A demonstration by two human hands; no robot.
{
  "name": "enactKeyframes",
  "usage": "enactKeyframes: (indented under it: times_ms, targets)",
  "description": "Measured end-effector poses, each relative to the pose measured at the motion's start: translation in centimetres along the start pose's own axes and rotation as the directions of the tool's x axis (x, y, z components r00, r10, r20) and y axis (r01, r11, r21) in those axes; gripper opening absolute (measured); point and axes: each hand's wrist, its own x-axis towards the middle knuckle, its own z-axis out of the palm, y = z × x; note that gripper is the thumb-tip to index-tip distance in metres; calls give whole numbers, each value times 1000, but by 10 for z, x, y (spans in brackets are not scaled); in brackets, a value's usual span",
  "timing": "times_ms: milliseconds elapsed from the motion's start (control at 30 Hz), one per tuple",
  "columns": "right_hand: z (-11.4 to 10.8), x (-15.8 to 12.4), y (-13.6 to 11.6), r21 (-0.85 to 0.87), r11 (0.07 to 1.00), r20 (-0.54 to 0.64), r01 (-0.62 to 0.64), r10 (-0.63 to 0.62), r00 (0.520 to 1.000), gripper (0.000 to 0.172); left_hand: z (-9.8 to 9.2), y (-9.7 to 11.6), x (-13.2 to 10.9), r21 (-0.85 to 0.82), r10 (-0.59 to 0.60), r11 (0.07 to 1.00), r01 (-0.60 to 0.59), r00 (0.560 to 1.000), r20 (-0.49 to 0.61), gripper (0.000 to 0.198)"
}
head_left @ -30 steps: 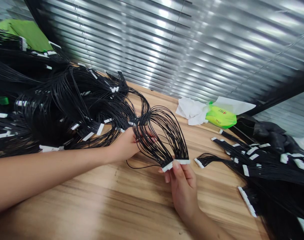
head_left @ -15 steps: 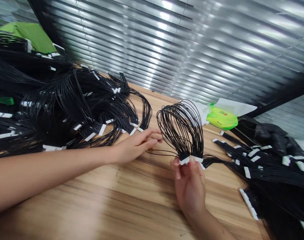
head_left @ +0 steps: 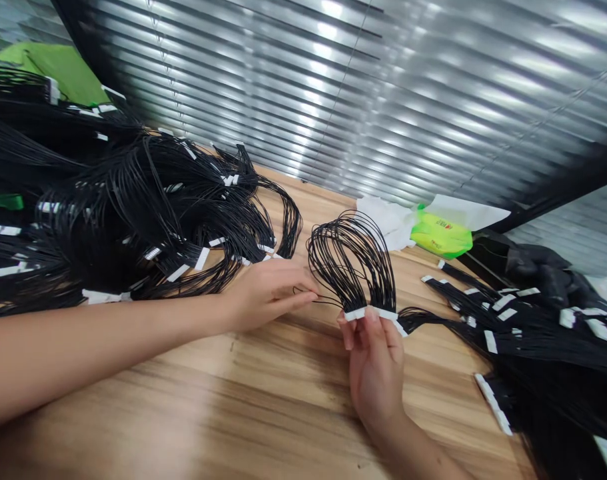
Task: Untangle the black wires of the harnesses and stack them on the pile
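Note:
My right hand pinches the white connectors of a wire harness between thumb and fingers, above the wooden table. From these connectors the harness's thin black wires rise and bend over in a rounded loop. My left hand is at the loop's left side, fingers stretched and thumb apart from them. A few loose wires stick out leftward past its thumb; the far fingertips are partly hidden behind the hand and loop, and no firm grip on a wire shows.
A large heap of black wire harnesses with white connectors covers the table's left. Further harnesses lie at right, one bundle reaching toward my right hand. Behind are a yellow-green packet, white paper and window blinds.
My left hand has turned and shifted slightly down, its thumb nearer the loose wires. The loop in my right hand has tipped a little left and lower; the right hand keeps its hold.

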Motion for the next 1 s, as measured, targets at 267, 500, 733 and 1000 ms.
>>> enactKeyframes:
  times_ms: [267, 500, 733, 1000]
  targets:
    - [-3, 0, 2, 1, 1000, 23, -13, 13, 1000, 32, -2, 2, 0, -59, 192, 978, -201, 972, -133, 8]
    - [-2, 1, 2, 16, 1000, -5, -9, 9, 1000, 36, -4, 8, -2, 113, 597, 796, -594, 802, 13, 12]
    - [0, 0, 1, 24, 1000, 2, 0, 0, 1000, 35, -3, 5, -5, 83, 633, 767, -636, 772, 64, 29]
    - [-1, 0, 1, 19, 1000, 19, 10, -11, 1000, 31, -1, 2, -4, 37, -79, 996, 82, 994, -80, 22]
